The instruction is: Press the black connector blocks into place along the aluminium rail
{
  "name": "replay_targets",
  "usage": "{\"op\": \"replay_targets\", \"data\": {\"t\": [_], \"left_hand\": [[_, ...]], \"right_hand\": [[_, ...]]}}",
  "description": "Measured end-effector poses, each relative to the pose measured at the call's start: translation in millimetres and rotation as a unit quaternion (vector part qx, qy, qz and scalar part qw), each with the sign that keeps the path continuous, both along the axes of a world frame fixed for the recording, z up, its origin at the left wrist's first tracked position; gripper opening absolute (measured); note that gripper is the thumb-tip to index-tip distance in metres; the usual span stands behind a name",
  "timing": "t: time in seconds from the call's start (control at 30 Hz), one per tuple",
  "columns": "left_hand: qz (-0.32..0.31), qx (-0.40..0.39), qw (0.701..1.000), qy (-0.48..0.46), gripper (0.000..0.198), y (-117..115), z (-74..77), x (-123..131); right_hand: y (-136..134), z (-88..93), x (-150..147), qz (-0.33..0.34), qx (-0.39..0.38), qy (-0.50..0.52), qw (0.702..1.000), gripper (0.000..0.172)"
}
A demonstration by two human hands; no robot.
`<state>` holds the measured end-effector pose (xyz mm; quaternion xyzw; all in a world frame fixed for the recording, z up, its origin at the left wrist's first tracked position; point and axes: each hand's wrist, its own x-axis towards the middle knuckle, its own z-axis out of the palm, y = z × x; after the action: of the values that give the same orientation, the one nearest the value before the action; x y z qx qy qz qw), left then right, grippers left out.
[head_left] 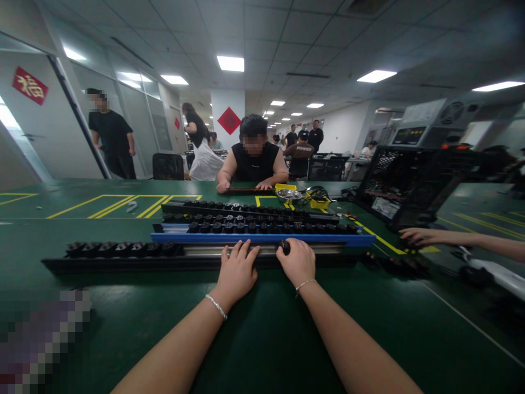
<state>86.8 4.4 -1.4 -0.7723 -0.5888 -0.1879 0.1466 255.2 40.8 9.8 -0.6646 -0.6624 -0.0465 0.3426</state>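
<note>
A long black rail (135, 265) lies across the table in front of me, with a row of small black socket-like modules (123, 249) on its left part and a bare silvery channel (200, 249) further right. My left hand (237, 273) rests on the rail with fingers spread, holding nothing. Between the thumb and fingers of my right hand (300, 262) is a small round black module (284, 247), held at the channel. Its underside is hidden. Just behind lies a blue rail (180, 237) with more black modules, and beyond that another black rail (172, 208).
Loose black pieces (400, 266) lie at the right, below a co-worker's hand (418, 237). An open computer case (414, 189) stands behind them. A metal bowl (289, 194) and yellow trays sit at the back, near a person (256, 161) seated opposite.
</note>
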Motion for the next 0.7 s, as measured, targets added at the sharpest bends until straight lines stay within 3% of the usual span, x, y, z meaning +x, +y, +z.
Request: {"op": "replay_targets", "data": {"t": [0.7], "left_hand": [[0.003, -0.005, 1.000, -0.003, 0.051, -0.5, 1.8, 0.3]], "right_hand": [[4.6, 3.7, 23.1, -0.026, -0.020, -0.006, 0.999, 0.021]]}}
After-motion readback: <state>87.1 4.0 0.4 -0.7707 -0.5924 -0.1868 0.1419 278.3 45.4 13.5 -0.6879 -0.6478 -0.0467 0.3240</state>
